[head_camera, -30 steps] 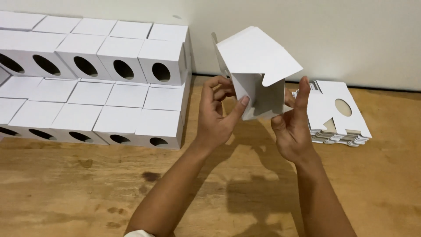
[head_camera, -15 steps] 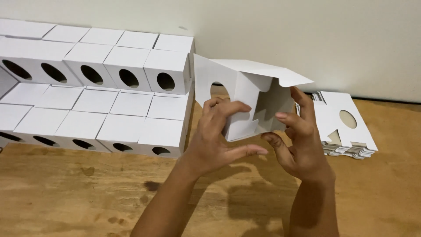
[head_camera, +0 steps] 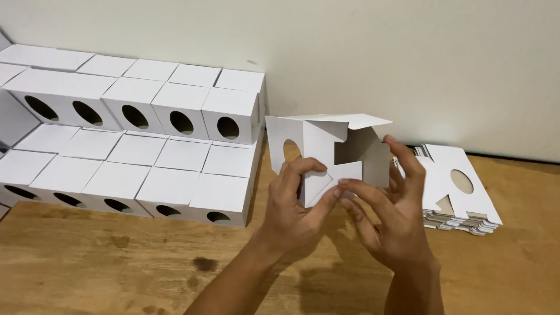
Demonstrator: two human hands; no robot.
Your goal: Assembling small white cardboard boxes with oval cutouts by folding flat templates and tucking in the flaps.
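A half-folded white cardboard box (head_camera: 318, 149) with an oval hole in its left face is held above the wooden table (head_camera: 116, 274). Its end faces me, with flaps partly tucked and one flap sticking out on top. My left hand (head_camera: 294, 207) grips the box from the lower left, fingers on the end flaps. My right hand (head_camera: 388, 210) supports the right side, its fingertips pressing a flap at the open end.
Stacked rows of finished white boxes (head_camera: 175, 146) with oval holes fill the left, against the pale wall. A pile of flat unfolded box blanks (head_camera: 461, 192) lies on the table at the right.
The box has been turned and lowered, its top flap swung down from upright. Both hands shifted onto the open end, folding the flaps inward.
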